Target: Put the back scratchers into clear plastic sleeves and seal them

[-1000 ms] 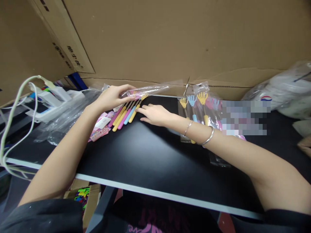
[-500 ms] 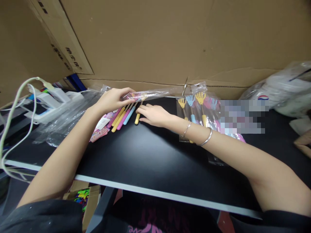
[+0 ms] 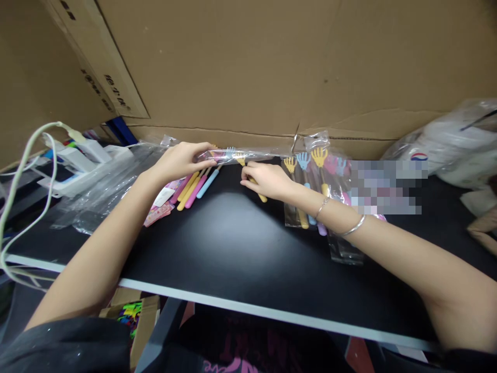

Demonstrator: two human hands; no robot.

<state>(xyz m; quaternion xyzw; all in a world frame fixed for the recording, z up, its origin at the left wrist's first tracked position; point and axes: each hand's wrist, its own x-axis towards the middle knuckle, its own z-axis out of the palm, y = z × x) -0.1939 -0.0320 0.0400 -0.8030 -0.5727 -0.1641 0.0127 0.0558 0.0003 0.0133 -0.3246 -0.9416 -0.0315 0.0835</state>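
My left hand point(image 3: 182, 158) is closed on a clear plastic bag point(image 3: 267, 153), which stretches out to the right. My right hand point(image 3: 266, 178) grips a yellow back scratcher point(image 3: 263, 198) by its handle. Its claw-shaped yellow head lies by the bag's lower edge; I cannot tell whether it is inside. Below my left hand, several loose back scratchers point(image 3: 202, 187) with pink, yellow and blue handles lie side by side, their heads partly covered by the bag. To the right of my right hand lie bagged back scratchers point(image 3: 319, 157), partly hidden by my forearm.
Empty clear bags point(image 3: 116, 181) and printed pink cards point(image 3: 159, 212) lie at left, near a white power strip point(image 3: 89, 166) with cables. A cardboard wall point(image 3: 248, 67) backs the black table point(image 3: 217, 248). Another person's hand point(image 3: 483, 228) shows at the right edge.
My right hand has moved right, carrying the yellow back scratcher away from the loose row and tilting it. My left hand stays in place with the bag.
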